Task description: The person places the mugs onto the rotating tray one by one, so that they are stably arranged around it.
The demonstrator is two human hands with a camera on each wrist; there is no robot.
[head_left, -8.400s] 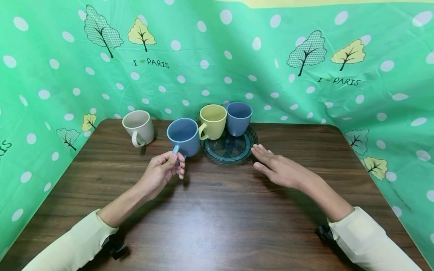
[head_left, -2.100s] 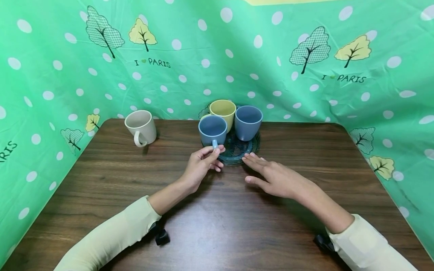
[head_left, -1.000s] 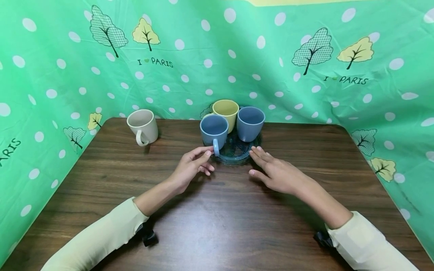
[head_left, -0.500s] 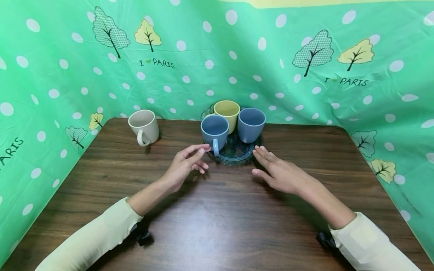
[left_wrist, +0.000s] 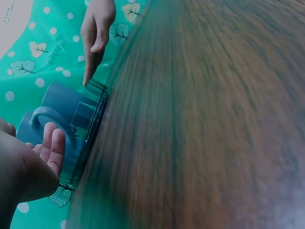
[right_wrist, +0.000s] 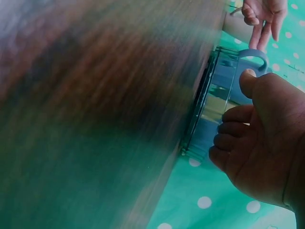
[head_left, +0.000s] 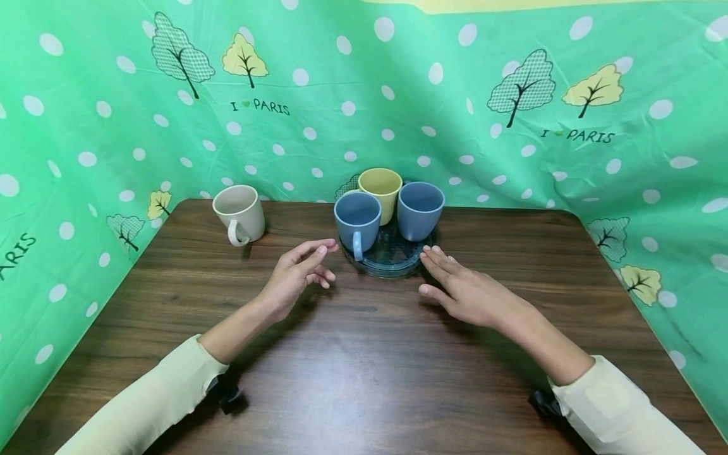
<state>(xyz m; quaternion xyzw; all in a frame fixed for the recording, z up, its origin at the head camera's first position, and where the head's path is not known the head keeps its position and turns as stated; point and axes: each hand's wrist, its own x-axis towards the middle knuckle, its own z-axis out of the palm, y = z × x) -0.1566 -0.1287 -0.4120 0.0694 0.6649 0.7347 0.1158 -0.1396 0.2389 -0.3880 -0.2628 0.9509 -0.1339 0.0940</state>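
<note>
Three mugs stand together in a round, low-walled glass dish (head_left: 392, 268): a blue mug (head_left: 357, 221) at the front left with its handle toward me, a yellow mug (head_left: 382, 189) behind, and a second blue mug (head_left: 421, 212) at the right. My left hand (head_left: 292, 278) hovers just left of the front blue mug, fingers loosely extended, holding nothing. At the dish's right rim, my right hand (head_left: 474, 294) lies with straight fingers, its fingertips right at the glass. The right wrist view also shows the dish's side wall (right_wrist: 209, 100) by those fingers.
Off to the left on the brown wooden table (head_left: 364, 366) stands a whitish mug (head_left: 240, 212), handle toward the front. A green curtain (head_left: 318, 63) with white dots and printed trees hangs right behind the table's back edge.
My left hand carried the blue mug rightward into the dish, let go of its handle and drew back to the left. The right hand has stayed by the dish's rim with small shifts.
</note>
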